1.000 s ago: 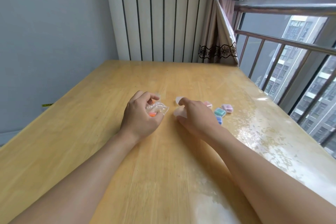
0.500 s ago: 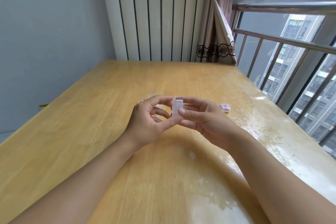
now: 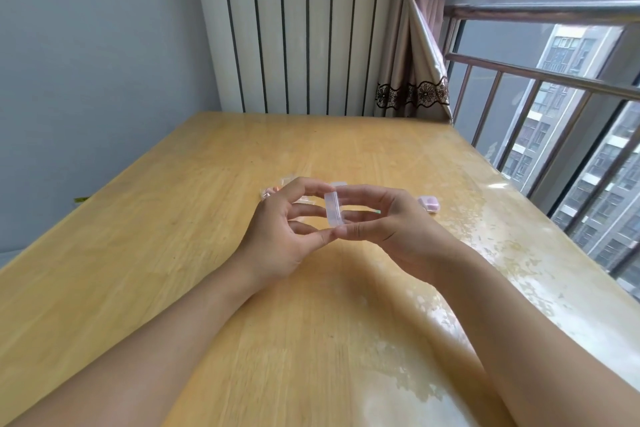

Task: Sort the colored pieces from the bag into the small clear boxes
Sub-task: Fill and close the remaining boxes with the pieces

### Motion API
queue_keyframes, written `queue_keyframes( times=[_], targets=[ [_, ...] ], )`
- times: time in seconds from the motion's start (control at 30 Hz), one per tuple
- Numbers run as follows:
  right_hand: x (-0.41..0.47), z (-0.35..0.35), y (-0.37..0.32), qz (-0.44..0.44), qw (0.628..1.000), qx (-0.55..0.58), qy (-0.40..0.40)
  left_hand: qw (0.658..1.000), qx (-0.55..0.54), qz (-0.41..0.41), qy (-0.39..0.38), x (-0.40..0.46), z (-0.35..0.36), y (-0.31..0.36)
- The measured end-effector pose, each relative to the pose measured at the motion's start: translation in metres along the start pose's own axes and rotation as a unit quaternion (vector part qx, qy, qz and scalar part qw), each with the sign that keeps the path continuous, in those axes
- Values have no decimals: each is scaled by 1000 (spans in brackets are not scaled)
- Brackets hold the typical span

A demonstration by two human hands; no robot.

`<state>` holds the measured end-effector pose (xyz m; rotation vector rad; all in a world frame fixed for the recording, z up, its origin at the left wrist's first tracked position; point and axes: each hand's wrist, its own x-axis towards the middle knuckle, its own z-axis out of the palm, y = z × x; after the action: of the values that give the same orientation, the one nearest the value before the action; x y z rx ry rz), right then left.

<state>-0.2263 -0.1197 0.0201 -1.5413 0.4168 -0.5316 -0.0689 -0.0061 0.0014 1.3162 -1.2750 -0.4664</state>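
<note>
While both of my hands meet above the middle of the table (image 3: 207, 288), they pinch one small clear box (image 3: 332, 209) between them: my left hand (image 3: 277, 239) closes thumb and forefinger on its left side, and my right hand (image 3: 391, 232) grips it from the right, fingers curled around it. The box stands on edge, lifted off the wood; I cannot tell whether its lid is open or whether anything lies inside.

Just beyond my left fingers lies the bag (image 3: 273, 191), crumpled, with something orange showing in it, so I judge pieces remain to sort. To the right of my right hand rests a pink-tinted box (image 3: 428, 203), apparently closed; other boxes are hidden behind my hands. The sorting looks partly done at most.

Wood stretches bare near me and far toward the wall. The table's right edge runs along the window railing (image 3: 540, 78), well apart from my hands.
</note>
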Motion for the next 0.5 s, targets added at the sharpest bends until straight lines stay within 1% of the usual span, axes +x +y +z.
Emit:
queue_keyframes(
  times=[0.07, 0.1, 0.17, 0.23, 0.3, 0.43, 0.5],
  targets=[
    [-1, -1, -2, 14, 1000, 24, -5, 998, 50, 40, 15, -1, 1, 0],
    [-2, -1, -4, 26, 999, 43, -16, 994, 84, 72, 24, -1, 1, 0],
    [-3, 0, -7, 60, 994, 88, -27, 977, 154, 143, 40, 1, -2, 0],
    [-3, 2, -8, 90, 988, 122, -9, 960, 202, 188, 47, 1, -5, 0],
    [-2, 3, -7, 85, 988, 129, 8, 951, 227, 204, 51, 2, -5, 0],
    [-1, 4, -3, 44, 989, 138, 23, 965, 176, 182, 64, 3, -1, 0],
    [-1, 6, -2, 44, 989, 140, 16, 960, 190, 198, 55, 2, -1, -1]
  ],
)
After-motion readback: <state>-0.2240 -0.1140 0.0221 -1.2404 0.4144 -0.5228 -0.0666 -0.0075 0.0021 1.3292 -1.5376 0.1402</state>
